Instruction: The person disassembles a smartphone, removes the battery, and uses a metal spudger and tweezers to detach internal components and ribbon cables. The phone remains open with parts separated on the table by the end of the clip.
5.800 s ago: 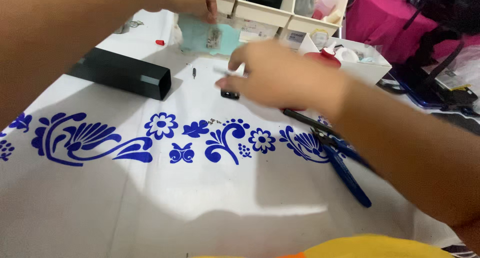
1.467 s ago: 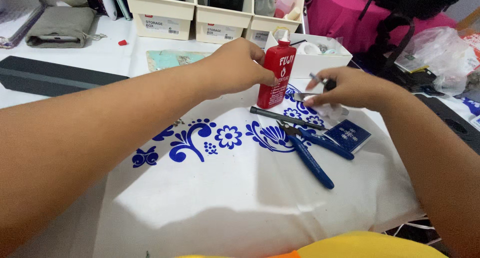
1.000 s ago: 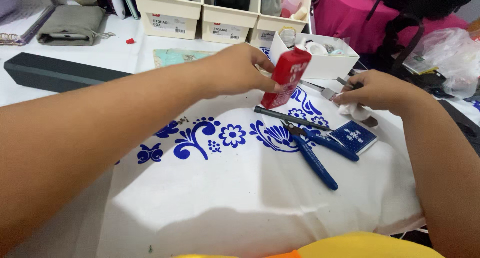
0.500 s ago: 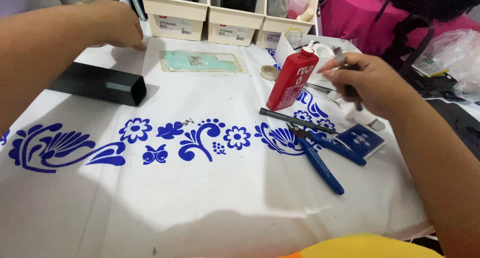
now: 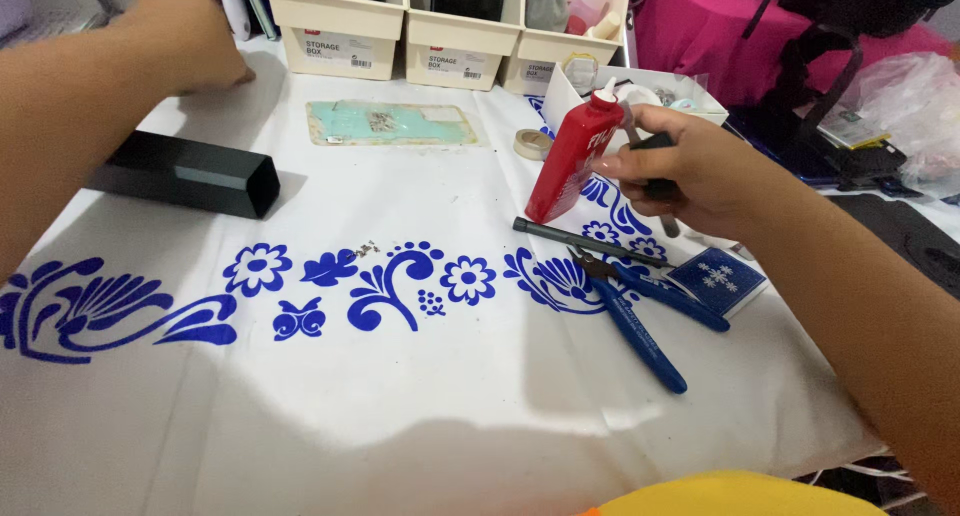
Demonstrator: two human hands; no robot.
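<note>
Red bottle [image 5: 572, 156], tilted with its white nozzle uppermost and its base resting on the table [image 5: 480, 416], just above a thin black rod [image 5: 590, 243]. Our right hand [image 5: 690, 171] steadies the bottle near its neck with the fingertips while the same hand's grip is clenched around a small dark tool [image 5: 655, 166]; we judge the tilt to follow from this light, partial hold, since the fingers are shared between two things. Our left hand [image 5: 185, 41] reaches to the far left edge of the table, near the cream storage boxes [image 5: 340, 31]; its fingers curl downward, and we cannot tell whether they grasp anything. A black box [image 5: 190, 174] lies just below that hand. A pale green flat panel [image 5: 392, 123] lies between the two hands, with a tape roll [image 5: 533, 144] beside it. Blue-handled pliers [image 5: 640, 311] and a small blue packet [image 5: 715, 279] sit close under the right hand, within easy reach. The white cloth with blue floral print covers the table.
</note>
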